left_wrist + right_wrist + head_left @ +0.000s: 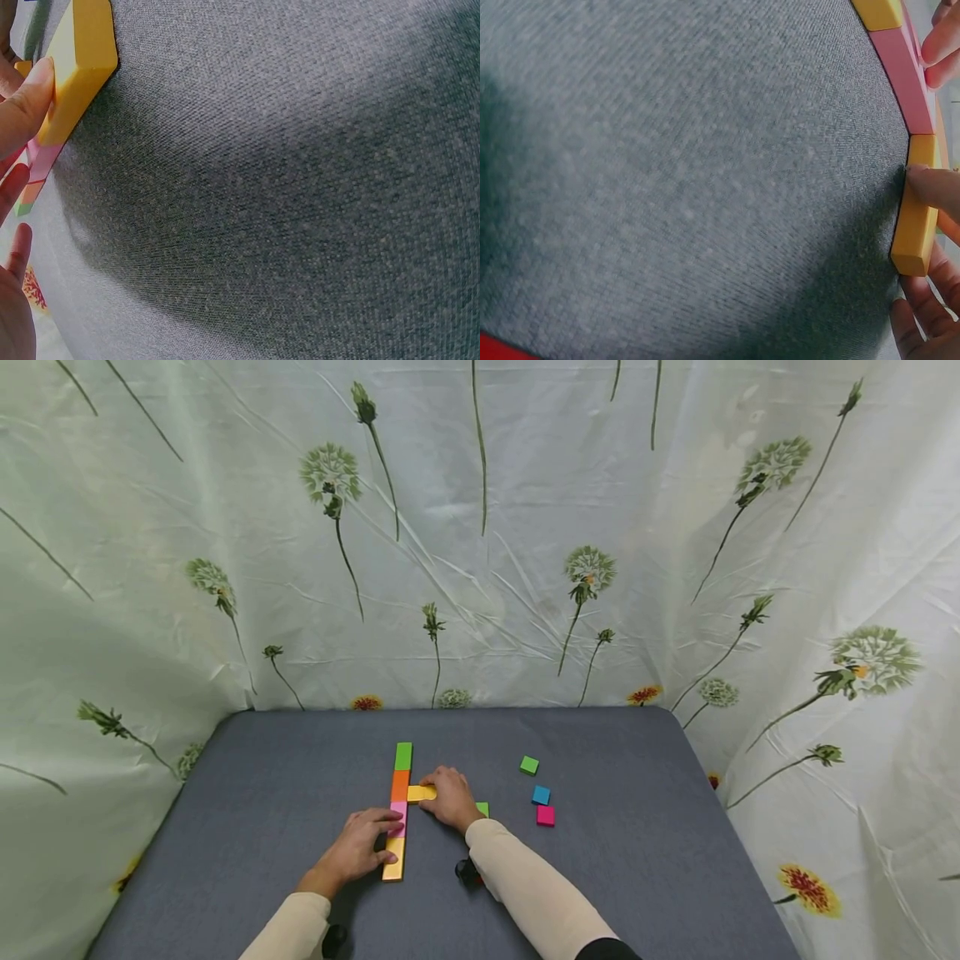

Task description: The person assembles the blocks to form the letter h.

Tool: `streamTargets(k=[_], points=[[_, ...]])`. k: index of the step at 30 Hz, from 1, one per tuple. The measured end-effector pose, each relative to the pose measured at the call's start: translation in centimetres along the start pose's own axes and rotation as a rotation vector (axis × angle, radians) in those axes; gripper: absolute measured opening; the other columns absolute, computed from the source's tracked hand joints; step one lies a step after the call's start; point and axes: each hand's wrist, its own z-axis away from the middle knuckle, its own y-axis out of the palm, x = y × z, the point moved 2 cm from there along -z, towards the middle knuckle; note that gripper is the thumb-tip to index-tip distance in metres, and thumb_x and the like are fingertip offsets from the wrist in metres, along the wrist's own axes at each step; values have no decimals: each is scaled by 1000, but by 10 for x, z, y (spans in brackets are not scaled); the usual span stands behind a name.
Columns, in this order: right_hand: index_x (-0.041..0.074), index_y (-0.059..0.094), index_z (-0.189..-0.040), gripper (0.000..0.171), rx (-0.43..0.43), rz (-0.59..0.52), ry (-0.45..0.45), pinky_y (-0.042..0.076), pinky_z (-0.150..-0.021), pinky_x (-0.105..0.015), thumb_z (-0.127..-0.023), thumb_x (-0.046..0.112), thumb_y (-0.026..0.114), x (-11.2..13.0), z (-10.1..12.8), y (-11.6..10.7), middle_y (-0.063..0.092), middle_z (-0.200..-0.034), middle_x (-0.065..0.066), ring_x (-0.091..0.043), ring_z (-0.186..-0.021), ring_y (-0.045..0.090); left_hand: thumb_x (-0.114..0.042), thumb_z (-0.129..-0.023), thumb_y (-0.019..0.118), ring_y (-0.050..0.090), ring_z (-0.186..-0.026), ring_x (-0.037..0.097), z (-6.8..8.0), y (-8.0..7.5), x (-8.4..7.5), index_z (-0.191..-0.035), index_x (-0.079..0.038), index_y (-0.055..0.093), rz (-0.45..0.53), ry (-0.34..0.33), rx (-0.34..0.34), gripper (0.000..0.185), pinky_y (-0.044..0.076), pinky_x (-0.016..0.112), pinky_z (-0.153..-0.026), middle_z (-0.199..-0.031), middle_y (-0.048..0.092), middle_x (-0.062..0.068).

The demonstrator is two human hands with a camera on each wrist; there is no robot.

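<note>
Beige-sleeved right hand [450, 799]: pinches yellow oblong block [417, 793] | long axis crosswise to multicoloured block row [401, 785], left of grip | left hand [358, 845]: uncurled, touching row

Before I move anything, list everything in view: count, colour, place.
Row blocks: 4, green, orange, pink, yellow from far to near, left of centre
Side block: 1, yellow, at the row's right side
Loose blocks: 3, green, blue, magenta, farther right
Half-hidden block: 1, green, beside the right wrist
Red thing: 1, red, mostly hidden near the right sleeve
Table: 1, grey, under the blocks
Cloth: pale with flowers, behind and beside the table
Wrist devices: 2, black, one per wrist
Sleeves: 2, cream
Left hand: 1, bare, on the pink and yellow row blocks
Right hand: 1, bare, pinching the side block
</note>
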Motion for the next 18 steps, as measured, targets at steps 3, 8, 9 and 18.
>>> streamTargets(k=[3,8,9,18], points=[[14,71,-112,36,7,-12,-10,42,-88,-33,-80,29,79,-4,-1,-2,61,-100,1,-16,-94,55,-16,-69,86,56,-112,31,-1,0,-1,-111,0,69,3,7,-1,48,37,51,-98,-118,62,12],[12,68,-118,45,0,-96,-17,41,-92,-39,-79,31,80,-19,1,-19,60,-105,-2,-19,-99,54,-16,-69,86,56,-111,32,0,0,0,-111,0,70,-20,30,-1,47,37,52,-97,-118,62,12],[12,67,-118,44,-9,-114,-12,41,-93,-40,-79,30,79,-24,1,-23,59,-106,-3,-20,-100,54,-16,-69,86,56,-111,32,0,0,0,-110,0,70,-27,39,-3,47,37,52,-96,-118,62,13],[6,68,-113,36,-183,-141,58,39,-93,-47,-81,17,78,-86,14,-66,60,-106,-10,-29,-101,54,-14,-68,86,56,-111,33,0,1,0,-108,0,70,-31,55,-17,45,37,54,-96,-117,62,13]])
